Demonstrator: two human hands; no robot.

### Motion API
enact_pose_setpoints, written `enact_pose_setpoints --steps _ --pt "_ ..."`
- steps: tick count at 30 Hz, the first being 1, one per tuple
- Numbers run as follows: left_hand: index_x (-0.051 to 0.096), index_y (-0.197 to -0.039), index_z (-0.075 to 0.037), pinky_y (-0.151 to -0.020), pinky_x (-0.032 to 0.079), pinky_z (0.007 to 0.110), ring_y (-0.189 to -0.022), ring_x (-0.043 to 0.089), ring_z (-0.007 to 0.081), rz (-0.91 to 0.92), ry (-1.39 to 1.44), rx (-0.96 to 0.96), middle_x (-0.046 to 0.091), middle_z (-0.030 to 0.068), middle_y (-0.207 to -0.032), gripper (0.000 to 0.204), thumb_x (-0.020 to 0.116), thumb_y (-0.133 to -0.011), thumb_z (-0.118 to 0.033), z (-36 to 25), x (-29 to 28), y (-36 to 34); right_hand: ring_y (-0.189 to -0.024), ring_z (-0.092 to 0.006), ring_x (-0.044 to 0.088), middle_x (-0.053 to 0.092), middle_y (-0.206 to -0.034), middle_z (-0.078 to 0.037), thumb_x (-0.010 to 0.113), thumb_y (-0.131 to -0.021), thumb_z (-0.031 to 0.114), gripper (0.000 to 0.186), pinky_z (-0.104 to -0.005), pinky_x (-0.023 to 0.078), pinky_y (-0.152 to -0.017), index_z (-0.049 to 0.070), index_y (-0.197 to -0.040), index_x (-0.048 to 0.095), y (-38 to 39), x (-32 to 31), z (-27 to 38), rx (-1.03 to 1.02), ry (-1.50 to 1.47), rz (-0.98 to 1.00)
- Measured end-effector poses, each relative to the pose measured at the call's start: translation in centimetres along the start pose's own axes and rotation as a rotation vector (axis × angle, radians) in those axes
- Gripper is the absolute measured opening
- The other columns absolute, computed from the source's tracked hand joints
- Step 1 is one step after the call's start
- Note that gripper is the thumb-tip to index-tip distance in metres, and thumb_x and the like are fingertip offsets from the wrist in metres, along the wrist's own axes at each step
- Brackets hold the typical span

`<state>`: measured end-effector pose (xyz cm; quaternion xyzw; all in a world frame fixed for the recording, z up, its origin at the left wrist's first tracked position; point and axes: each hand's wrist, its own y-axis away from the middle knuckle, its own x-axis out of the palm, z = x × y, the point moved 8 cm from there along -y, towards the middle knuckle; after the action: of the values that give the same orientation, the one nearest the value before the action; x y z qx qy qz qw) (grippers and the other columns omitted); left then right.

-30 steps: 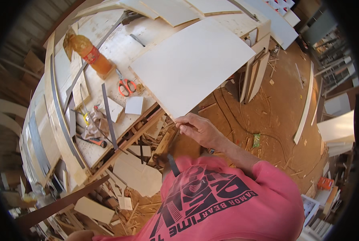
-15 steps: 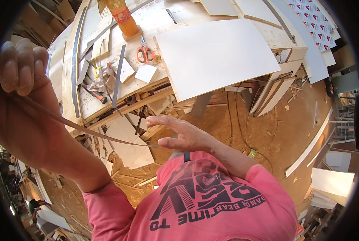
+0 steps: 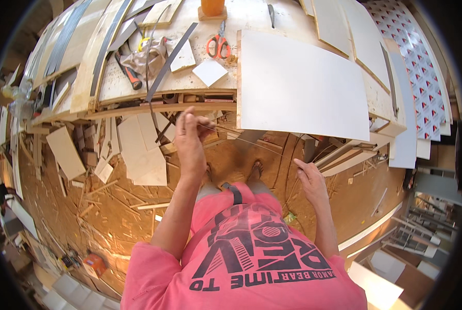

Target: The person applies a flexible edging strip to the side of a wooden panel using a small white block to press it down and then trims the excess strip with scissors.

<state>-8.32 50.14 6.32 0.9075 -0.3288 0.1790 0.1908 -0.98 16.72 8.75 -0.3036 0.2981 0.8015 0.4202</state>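
Note:
A thin, narrow strip (image 3: 249,140) stretches in front of me, below the edge of the workbench. My left hand (image 3: 191,142) is closed around its left part, fingers curled. At the other end, my right hand (image 3: 312,182) has its thumb and forefinger pressed together where the strip seems to run in; the very end is too fine to see clearly. Just beyond both hands, a large white board (image 3: 303,85) lies on the workbench (image 3: 226,95) and juts over its near edge.
On the bench lie orange-handled scissors (image 3: 218,46), a small white square (image 3: 210,73), a dark strip (image 3: 172,62), a crumpled cloth (image 3: 146,61) and an orange-and-black tool (image 3: 129,72). An orange bottle (image 3: 212,7) stands behind. Board offcuts (image 3: 143,150) and scraps cover the floor.
My left hand has come down from high at the left to in front of me. My right hand has moved right, its fingers now closed. The view has shifted too.

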Motion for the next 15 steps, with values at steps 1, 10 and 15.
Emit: enact_pose_setpoints --steps 1,10,15 --pt "0.048 -0.125 -0.003 -0.075 0.054 0.031 -0.082 0.065 0.0166 0.003 -0.019 -0.093 0.064 0.0052 -0.087 0.037 0.046 -0.101 -0.031 2.8 0.1 1.0 -0.086 -0.0293 0.058 0.057 -0.09 -0.013 0.053 -0.093 0.015 0.029 -0.0367 0.046 -0.078 0.009 -0.121 0.061 0.3 -0.4 -2.3 0.008 0.021 0.013" --pt "0.049 -0.117 -0.001 -0.078 0.055 0.033 -0.088 0.065 0.0206 -0.239 0.132 -0.297 0.062 0.0112 -0.098 0.032 0.051 -0.099 -0.028 16.3 2.0 4.5 -0.082 -0.0246 0.058 0.058 -0.087 -0.011 0.053 -0.094 0.016 0.029 -0.0336 0.046 -0.075 0.005 -0.12 0.061 -4.1 -4.1 -12.5 -0.055 0.206 0.197" --pt "0.051 -0.114 0.001 -0.075 0.056 0.032 -0.086 0.064 0.018 -0.292 0.101 -0.188 0.061 0.0096 -0.097 0.031 0.056 -0.097 -0.024 17.2 3.3 4.4 -0.078 -0.0204 0.057 0.055 -0.083 -0.009 0.052 -0.095 0.016 0.03 -0.0315 0.045 -0.073 0.005 -0.122 0.06 -6.6 -4.8 -14.7 -0.07 0.232 0.305"
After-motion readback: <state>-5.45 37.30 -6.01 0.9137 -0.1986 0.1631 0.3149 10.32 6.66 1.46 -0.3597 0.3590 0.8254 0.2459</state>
